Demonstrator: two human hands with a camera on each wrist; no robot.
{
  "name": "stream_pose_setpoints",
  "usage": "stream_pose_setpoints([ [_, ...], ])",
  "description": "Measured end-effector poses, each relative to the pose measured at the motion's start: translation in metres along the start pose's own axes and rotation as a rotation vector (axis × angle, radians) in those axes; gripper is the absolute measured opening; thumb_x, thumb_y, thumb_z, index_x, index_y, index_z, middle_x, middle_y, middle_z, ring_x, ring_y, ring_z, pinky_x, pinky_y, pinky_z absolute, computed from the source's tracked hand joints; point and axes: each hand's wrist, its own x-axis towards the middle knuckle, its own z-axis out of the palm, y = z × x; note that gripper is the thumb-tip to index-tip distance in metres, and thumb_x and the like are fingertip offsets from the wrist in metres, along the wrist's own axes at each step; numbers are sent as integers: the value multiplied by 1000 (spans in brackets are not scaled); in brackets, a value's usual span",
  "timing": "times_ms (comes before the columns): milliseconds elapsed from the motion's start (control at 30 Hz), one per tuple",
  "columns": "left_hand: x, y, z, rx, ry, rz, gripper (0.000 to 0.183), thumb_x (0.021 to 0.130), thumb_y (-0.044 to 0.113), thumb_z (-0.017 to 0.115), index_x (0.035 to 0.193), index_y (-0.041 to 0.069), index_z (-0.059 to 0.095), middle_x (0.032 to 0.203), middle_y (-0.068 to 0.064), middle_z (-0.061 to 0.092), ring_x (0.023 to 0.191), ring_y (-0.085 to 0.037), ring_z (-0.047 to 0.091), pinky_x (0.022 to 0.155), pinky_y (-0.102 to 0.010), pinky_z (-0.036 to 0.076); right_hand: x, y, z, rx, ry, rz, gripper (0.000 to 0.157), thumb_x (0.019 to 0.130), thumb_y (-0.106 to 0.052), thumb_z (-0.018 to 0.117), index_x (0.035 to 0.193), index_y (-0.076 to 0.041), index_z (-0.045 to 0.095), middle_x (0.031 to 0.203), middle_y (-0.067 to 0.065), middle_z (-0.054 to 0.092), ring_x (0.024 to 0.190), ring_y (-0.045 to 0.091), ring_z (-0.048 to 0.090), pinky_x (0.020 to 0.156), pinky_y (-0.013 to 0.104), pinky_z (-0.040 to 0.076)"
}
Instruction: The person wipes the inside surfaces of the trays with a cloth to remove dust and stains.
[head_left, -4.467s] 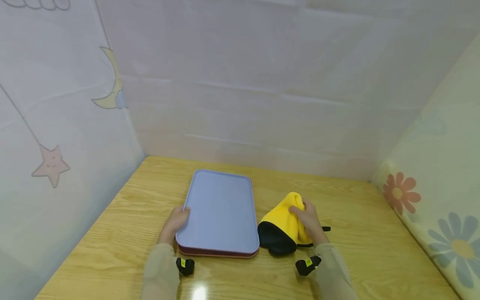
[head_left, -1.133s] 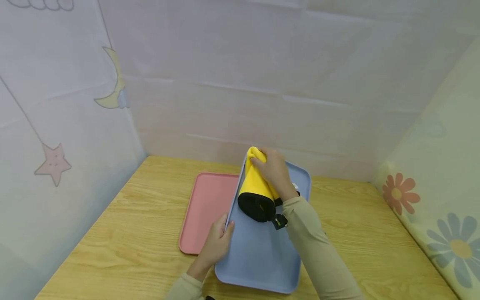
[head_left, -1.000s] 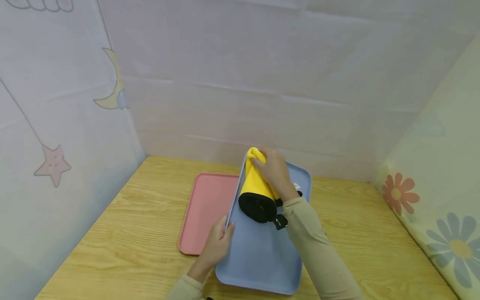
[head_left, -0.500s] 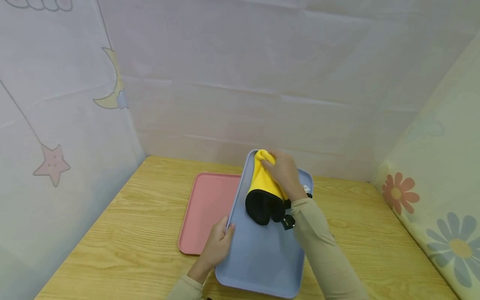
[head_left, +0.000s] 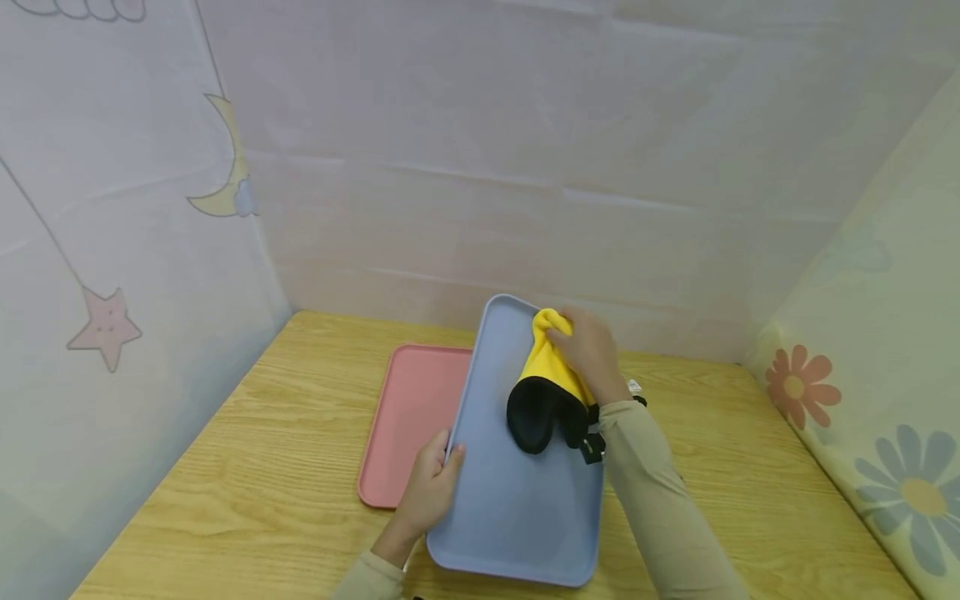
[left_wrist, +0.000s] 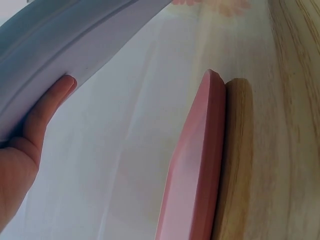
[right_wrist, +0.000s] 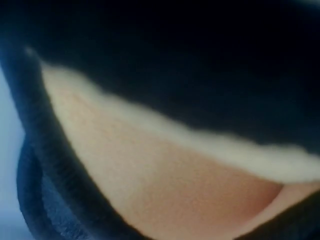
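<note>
In the head view my left hand grips the left rim of a blue tray, thumb over the edge. The tray is held tilted above the table; a finger of the left hand lies along its underside in the left wrist view. My right hand pinches the top of a bunched yellow cleaning cloth with a dark reverse side and black edging, over the tray's upper right. Whether the cloth touches the tray is unclear. The right wrist view is a blurred close-up with dark edging.
A pink tray lies on the wooden table, left of and partly behind the blue one. Printed fabric walls enclose the table at the back and both sides.
The blue tray, earlier lying on the pink one, is now lifted off to the right and tilted. Over the last second the cloth has slid rightward and slightly down across it.
</note>
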Motion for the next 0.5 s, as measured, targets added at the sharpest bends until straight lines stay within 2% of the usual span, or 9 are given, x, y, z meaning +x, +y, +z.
stream_pose_setpoints([
  [133,0,1,0,15,11,-17,13,93,-3,38,97,-11,47,71,-12,52,59,-12,51,52,-28,46,0,8,0,-24,10,6,32,85,-17,58,111,2,56,105,19,58,86,32,50,77,41,40],
  [367,0,3,-2,44,31,-11,12,92,-5,38,97,-11,47,74,-12,52,62,-13,51,54,-28,46,1,28,-1,-64,16,105,32,85,-18,56,109,2,57,102,20,58,82,32,49,71,40,40],
  [500,1,5,-3,56,43,-10,11,92,-5,38,94,-10,47,72,-11,51,61,-13,50,53,-28,45,2,39,-3,-83,36,105,28,83,-16,57,104,3,59,95,19,58,77,31,49,65,38,38],
])
